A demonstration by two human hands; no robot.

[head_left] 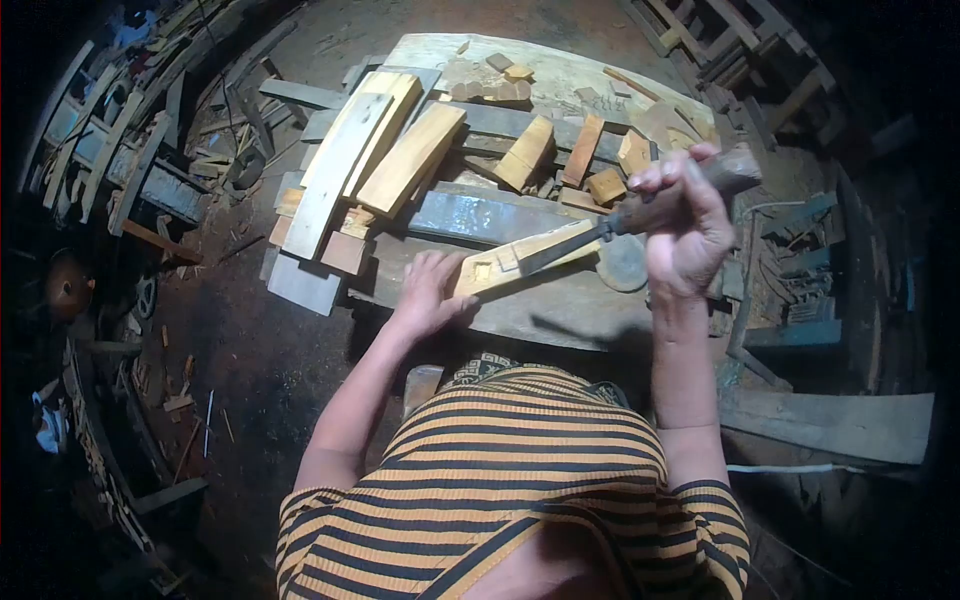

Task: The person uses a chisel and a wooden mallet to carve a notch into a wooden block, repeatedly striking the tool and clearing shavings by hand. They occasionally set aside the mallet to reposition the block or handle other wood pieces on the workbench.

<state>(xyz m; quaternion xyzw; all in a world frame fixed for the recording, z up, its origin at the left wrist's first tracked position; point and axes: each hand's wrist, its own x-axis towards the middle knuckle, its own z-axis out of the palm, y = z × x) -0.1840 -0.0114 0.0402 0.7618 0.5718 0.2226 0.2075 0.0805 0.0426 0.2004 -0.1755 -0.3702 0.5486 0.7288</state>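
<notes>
A pale wooden piece (pixel 484 271) with a small square recess near its left end lies slanted on the workbench (pixel 540 318). My left hand (pixel 432 293) rests at that left end, its fingers pressed on the wood and the bench beside it. In my right hand (pixel 690 215) is the thick wooden handle of a chisel (pixel 560 250), held raised at the right. The chisel's dark blade slants down to the left over the wooden piece; whether its tip touches the wood I cannot tell.
Long boards (pixel 335 180) and a thick block (pixel 415 160) are stacked at the bench's left. Several short wood pieces (pixel 525 153) lie behind the chisel. A round grey disc (pixel 623 265) sits near my right wrist. Scrap wood lines both sides.
</notes>
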